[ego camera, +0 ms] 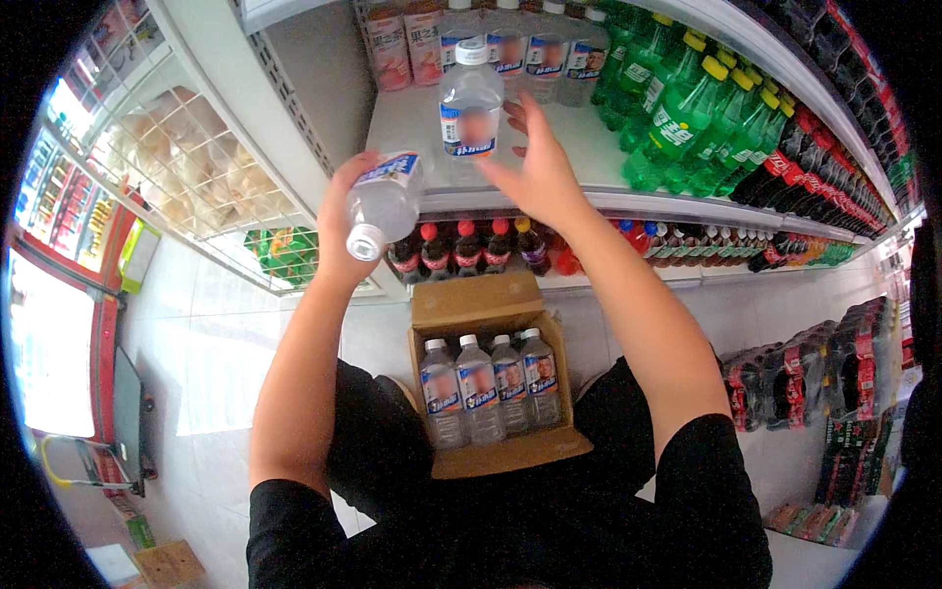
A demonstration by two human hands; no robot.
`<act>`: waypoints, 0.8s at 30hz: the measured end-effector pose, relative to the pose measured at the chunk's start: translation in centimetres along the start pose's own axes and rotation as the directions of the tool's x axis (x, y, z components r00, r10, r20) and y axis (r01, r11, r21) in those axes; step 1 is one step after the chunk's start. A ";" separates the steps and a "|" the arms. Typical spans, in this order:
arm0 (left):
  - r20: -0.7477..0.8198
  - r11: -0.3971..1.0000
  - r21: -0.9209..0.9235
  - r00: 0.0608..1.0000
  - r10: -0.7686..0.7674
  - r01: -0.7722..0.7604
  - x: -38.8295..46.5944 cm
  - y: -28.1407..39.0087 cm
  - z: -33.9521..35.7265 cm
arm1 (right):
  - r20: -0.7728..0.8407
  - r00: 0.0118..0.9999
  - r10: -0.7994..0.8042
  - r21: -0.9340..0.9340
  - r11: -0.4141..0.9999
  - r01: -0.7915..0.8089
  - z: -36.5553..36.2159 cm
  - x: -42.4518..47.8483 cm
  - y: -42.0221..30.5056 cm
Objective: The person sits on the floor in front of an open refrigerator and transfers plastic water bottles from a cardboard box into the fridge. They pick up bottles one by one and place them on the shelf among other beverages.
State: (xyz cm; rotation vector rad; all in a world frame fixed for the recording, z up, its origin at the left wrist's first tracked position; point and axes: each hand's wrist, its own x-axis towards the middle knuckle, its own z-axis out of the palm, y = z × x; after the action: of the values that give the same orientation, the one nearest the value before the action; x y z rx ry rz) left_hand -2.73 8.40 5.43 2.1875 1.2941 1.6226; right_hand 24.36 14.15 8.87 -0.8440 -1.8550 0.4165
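My left hand [340, 213] grips a clear plastic bottle [390, 202] with a blue-and-white label, tilted so its white cap points down toward me. Just right of a second bottle [471, 103] of the same kind, my right hand [533, 158] is spread with nothing in it; whether a finger touches the bottle I cannot tell. That bottle is upright at the front of the white shelf [397, 132]. Between my knees, an open cardboard box [478, 294] holds several matching bottles [478, 390], all standing with white caps up.
Behind the shelf's front stand more such bottles [546, 55] and pink cartons [388, 51]. Green soda bottles [673, 129] with yellow caps crowd the right side. Dark cola bottles [465, 247] line the lower shelf. A white wire rack [199, 162] is at left, shrink-wrapped cola packs [795, 375] at right.
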 end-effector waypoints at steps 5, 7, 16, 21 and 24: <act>0.059 0.997 0.037 0.996 0.061 -0.063 0.2 0.8 -0.3 | 0.141 0.970 0.197 -0.075 0.979 -0.188 1.0 3.7 -0.3; 0.045 0.998 0.005 0.997 0.067 -0.067 0.6 1.1 -0.5 | 0.097 0.973 0.210 -0.033 0.978 -0.208 1.1 3.3 0.5; 0.036 0.993 0.059 0.994 0.104 -0.106 -0.1 0.9 -0.8 | -0.047 0.999 -0.012 -0.099 0.995 0.008 -3.0 -4.2 -0.7; 0.042 0.994 0.081 0.996 0.076 -0.080 0.0 1.4 -0.9 | -0.130 0.962 -0.238 -0.117 0.968 0.224 -5.1 -7.6 -0.3; 0.029 0.988 0.116 0.995 0.100 -0.103 -0.2 1.4 -0.7 | -0.127 0.990 -0.055 -0.038 0.998 0.051 -6.2 -11.2 -0.3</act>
State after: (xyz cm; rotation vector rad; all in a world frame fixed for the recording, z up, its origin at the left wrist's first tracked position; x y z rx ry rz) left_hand -2.58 7.13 6.36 2.3702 1.3242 1.5895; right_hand 32.53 5.40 4.40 -0.8238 -1.7664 0.2907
